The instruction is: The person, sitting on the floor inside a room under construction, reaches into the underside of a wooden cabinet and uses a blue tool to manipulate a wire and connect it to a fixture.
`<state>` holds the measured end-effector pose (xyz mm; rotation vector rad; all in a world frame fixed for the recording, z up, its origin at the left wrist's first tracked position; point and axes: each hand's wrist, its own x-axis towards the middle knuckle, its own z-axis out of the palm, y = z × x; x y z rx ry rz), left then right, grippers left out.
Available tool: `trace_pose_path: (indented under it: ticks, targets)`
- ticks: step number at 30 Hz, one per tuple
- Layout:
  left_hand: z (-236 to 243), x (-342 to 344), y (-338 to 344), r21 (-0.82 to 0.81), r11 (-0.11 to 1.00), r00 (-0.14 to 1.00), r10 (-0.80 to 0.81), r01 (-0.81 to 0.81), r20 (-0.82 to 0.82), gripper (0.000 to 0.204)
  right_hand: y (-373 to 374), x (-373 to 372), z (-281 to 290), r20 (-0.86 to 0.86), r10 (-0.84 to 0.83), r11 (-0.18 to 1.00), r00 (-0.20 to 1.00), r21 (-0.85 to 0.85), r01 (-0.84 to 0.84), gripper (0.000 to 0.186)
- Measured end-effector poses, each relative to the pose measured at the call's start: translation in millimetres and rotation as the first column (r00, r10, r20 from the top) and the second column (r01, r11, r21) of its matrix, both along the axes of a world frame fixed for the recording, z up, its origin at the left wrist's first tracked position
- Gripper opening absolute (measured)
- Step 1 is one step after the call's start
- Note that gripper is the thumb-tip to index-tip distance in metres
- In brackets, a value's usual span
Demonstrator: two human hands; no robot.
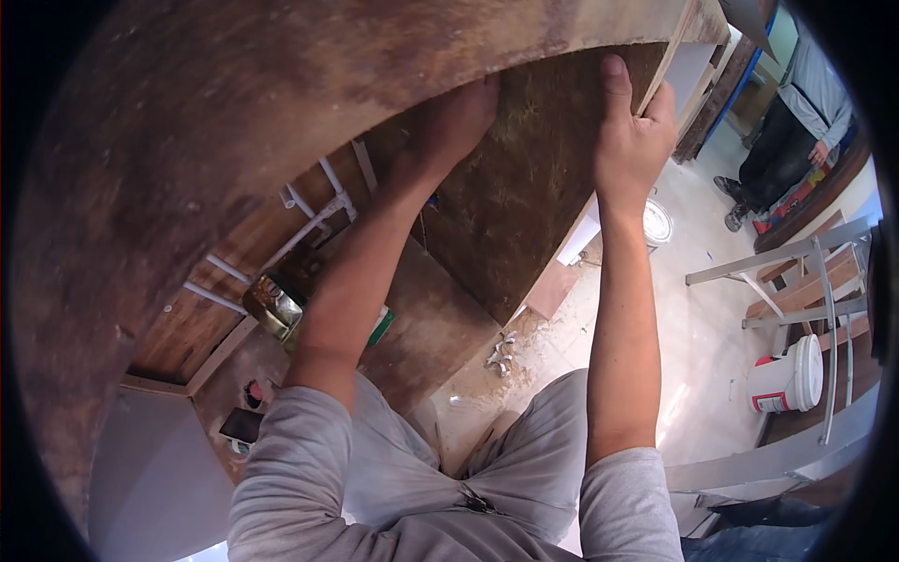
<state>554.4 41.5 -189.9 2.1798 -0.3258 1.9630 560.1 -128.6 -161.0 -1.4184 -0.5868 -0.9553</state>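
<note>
A large brown plywood board point(234, 140) curves across the top left, above my arms. Below its edge stands a dark brown wooden panel point(534, 169), which meets a lower brown shelf point(431, 328). My right hand point(637, 140) is closed round the panel's right edge, its thumb pointing up along the inner face. The left arm reaches in under the overhead board. My left hand point(464, 117) is close to the panel's inner face; its fingers are mostly hidden, so I cannot tell whether they grip anything.
White pipes point(304, 225) and a metal tin point(273, 304) are at left inside the cabinet. Wood scraps and debris point(503, 354) lie on the floor. A white bucket point(787, 375) stands by an aluminium ladder point(824, 290) at right. Another person point(796, 122) is at the upper right.
</note>
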Motion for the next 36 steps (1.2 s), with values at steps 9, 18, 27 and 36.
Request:
trace_pose_path:
  ticks: [9,18,27,36]
  targets:
    - [-14.8,11.2,40.8,-0.143,0.989,1.0,0.027,-0.025,0.012,0.02,1.3,3.4,-2.1,0.042,-0.02,0.999,0.999,0.031,0.018,0.043]
    - [-22.2,-4.9,-11.8,-0.586,0.768,0.93,-0.361,0.257,-0.066,0.023,-1.3,6.9,-3.3,0.045,-0.012,1.0,0.999,0.024,0.011,0.043]
    - [-5.7,9.6,-15.7,-0.439,0.875,0.978,-0.163,0.205,0.131,0.02,2.5,4.5,-1.9,0.047,-0.014,1.0,0.999,0.013,0.014,0.043]
    - [-11.4,1.8,-16.5,-0.14,0.985,0.995,-0.101,0.101,0.005,0.009,5.6,1.7,-1.1,0.027,-0.014,0.999,1.0,0.034,0.013,0.043]
